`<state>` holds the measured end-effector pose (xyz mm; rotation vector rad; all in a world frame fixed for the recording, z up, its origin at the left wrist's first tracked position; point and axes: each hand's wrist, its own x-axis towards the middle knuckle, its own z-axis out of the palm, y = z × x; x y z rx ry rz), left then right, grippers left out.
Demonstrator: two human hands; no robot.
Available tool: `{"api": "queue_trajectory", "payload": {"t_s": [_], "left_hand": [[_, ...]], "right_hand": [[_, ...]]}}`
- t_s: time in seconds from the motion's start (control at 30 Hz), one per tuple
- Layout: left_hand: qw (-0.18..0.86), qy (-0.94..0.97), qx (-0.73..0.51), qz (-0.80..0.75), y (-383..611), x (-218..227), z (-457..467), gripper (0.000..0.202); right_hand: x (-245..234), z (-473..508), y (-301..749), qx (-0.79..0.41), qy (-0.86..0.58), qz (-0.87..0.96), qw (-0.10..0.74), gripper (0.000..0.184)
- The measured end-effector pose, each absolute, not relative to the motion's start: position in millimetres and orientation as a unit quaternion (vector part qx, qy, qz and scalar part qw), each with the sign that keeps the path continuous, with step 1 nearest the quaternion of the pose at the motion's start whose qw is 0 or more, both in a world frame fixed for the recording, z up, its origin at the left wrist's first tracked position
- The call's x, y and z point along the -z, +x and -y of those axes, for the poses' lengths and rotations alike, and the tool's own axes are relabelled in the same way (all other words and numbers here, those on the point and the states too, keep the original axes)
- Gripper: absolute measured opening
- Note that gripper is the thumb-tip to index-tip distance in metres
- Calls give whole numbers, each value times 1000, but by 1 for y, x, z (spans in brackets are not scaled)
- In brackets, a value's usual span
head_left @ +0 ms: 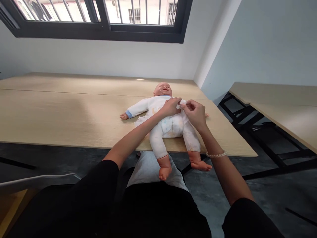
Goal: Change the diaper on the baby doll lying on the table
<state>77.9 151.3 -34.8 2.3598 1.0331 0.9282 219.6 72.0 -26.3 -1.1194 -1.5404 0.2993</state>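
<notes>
The left hand [172, 107] covers part of the chest of the doll [171, 126], and the right hand [195, 115] hides most of one doll arm — only a bit of its small hand [207, 115] shows. The white piece [183, 102] at the fingertips — partly covered — is too small to identify. The window [106, 29] is cut off above, the second table [279, 99] at right.
</notes>
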Motion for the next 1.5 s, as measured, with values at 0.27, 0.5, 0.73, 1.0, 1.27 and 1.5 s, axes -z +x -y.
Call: {"api": "queue_trajectory", "payload": {"t_s": [0.27, 0.5, 0.73, 1.0, 1.27, 1.5], "left_hand": [[299, 807, -398, -319, 69, 32, -161, 17], [400, 683, -498, -354, 73, 29, -154, 22], [429, 651, -519, -351, 77, 27, -153, 15], [265, 731, -493, -391, 13, 19, -110, 7], [224, 756, -303, -535, -66, 61, -54, 11], [323, 778, -282, -459, -56, 62, -57, 35]], "right_hand": [[28, -54, 196, 54, -488, 782, 384, 18], [30, -48, 186, 141, -519, 799, 269, 18], [37, -39, 176, 152, -478, 839, 210, 35], [50, -44, 195, 75, -433, 844, 308, 34], [54, -50, 199, 15, -411, 828, 381, 34], [55, -49, 202, -34, -383, 804, 454, 32]]}}
